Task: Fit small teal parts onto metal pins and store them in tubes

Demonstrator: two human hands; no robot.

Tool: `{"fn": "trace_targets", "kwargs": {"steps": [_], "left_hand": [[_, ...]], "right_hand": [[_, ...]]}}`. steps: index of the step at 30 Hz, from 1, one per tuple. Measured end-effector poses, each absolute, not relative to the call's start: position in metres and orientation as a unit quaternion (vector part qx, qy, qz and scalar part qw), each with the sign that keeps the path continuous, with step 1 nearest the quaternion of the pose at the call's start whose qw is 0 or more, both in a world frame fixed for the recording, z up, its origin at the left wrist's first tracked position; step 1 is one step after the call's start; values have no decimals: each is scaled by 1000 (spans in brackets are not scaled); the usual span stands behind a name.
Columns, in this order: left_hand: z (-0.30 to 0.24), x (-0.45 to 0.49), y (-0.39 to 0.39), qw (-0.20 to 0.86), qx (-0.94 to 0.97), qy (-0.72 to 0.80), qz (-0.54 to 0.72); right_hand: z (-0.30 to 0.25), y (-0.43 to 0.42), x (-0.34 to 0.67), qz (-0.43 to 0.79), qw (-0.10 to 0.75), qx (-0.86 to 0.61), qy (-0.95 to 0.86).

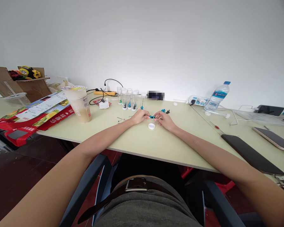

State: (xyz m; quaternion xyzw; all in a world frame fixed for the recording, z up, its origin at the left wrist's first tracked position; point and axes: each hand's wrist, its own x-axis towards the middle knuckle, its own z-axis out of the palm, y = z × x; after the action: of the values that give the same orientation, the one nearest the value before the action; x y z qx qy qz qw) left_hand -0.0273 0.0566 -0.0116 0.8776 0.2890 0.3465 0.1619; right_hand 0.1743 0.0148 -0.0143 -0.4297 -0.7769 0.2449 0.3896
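Observation:
My left hand (pixel 141 116) pinches one end of a small teal-and-black part (pixel 152 117), held just over the table. At its other end, the fingers of my right hand (pixel 164 120) are closed on the same part. Its exact kind is too small to make out. Below it a round white cap (pixel 151 126) lies on the table. Beyond my right hand are a teal piece (pixel 163 110) and a black piece (pixel 168 111). Thin metal tools (pixel 120 120) lie left of my left hand. Behind it stand several clear tubes (pixel 129 100) with small parts inside.
A drink cup (pixel 78 105) and a red printed bag (pixel 54 115) are at the left, near a cardboard box (pixel 33 88). Rightward are a tilted water bottle (pixel 217 96), a power strip (pixel 200 100) and a black phone (pixel 252 154). The table's front edge (pixel 153 156) is near my body.

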Motion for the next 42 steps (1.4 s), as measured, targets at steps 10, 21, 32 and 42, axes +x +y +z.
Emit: {"fn": "trace_targets", "kwargs": {"steps": [10,21,32,42], "left_hand": [[-12,-27,57,165,876,289,349],[-12,-28,58,163,878,285,349],[-12,-27,57,168,875,287,351],[-12,-27,57,167,875,287,352]], "right_hand": [[-14,14,174,239,386,-436,-777],[-13,13,173,245,389,-433,-775],[-13,13,174,247,391,-430,-776],[-15,15,174,241,386,-436,-776]]}}
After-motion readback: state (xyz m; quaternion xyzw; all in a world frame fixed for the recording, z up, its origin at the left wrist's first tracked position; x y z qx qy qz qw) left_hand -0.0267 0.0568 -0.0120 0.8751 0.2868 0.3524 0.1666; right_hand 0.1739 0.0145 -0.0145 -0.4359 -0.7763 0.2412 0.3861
